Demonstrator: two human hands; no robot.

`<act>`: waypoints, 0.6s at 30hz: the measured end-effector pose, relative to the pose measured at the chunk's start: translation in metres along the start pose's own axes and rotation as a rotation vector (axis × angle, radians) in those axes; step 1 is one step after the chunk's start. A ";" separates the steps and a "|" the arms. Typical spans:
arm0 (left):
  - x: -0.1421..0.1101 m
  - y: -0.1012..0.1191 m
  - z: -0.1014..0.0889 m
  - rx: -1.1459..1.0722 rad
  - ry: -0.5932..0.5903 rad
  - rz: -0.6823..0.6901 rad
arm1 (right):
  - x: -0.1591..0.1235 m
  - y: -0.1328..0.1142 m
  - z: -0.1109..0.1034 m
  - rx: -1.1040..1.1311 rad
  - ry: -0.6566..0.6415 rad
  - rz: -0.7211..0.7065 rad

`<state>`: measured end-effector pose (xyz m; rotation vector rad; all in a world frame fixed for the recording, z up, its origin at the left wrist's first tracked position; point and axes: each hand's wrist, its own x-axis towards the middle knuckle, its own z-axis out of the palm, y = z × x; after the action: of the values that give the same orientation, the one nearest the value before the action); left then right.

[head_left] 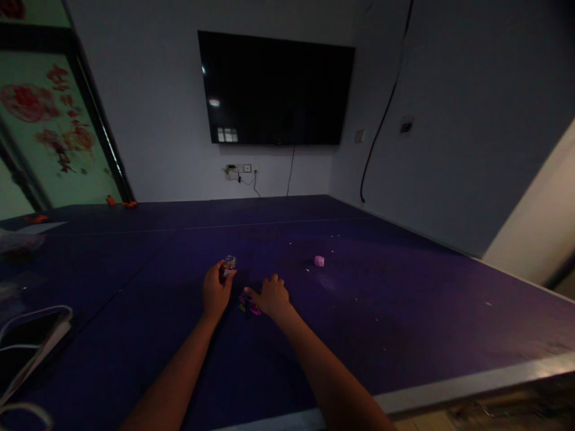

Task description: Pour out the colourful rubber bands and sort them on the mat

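My left hand (217, 291) is closed around a small clear container (229, 263) with colourful bits inside, held a little above the blue-purple table (296, 353). Beside it, a small loose pile of pink, green and dark pieces (250, 306) lies on the tabletop; they are too small to name. My right hand (273, 296) is at the right edge of this pile, palm down, fingers bent and thumb apart, reaching over the pieces. I see nothing held in it, though its underside is hidden. Farther right sits a small pink crumpled lump (318, 261).
At the left edge are a white-rimmed bag or case (60, 332) and clear plastic wrapping (20, 242). Tiny white scraps dot the table's right half. A black television (276, 90) hangs on the far wall, and a dark cable (381, 123) dangles at the right.
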<state>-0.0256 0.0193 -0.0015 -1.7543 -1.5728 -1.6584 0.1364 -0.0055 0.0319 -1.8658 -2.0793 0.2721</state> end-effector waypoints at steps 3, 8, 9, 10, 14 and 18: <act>0.001 0.001 -0.001 0.010 0.006 0.009 | -0.001 -0.004 0.004 0.007 -0.028 -0.069; 0.002 -0.001 -0.001 0.015 0.030 -0.027 | 0.001 -0.009 0.015 0.055 -0.032 -0.176; 0.002 -0.001 -0.001 0.015 0.031 -0.027 | 0.002 -0.009 0.017 0.084 -0.026 -0.187; 0.001 -0.001 -0.001 0.014 0.028 -0.022 | 0.004 -0.009 0.019 0.117 -0.019 -0.196; 0.001 0.000 -0.001 0.019 -0.017 0.053 | 0.014 -0.003 0.026 0.218 0.020 -0.200; -0.001 0.003 -0.001 0.032 -0.103 0.173 | 0.024 0.005 0.030 0.360 0.081 -0.193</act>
<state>-0.0237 0.0173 -0.0005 -1.9275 -1.4343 -1.4757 0.1278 0.0212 0.0049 -1.4343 -1.9818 0.4777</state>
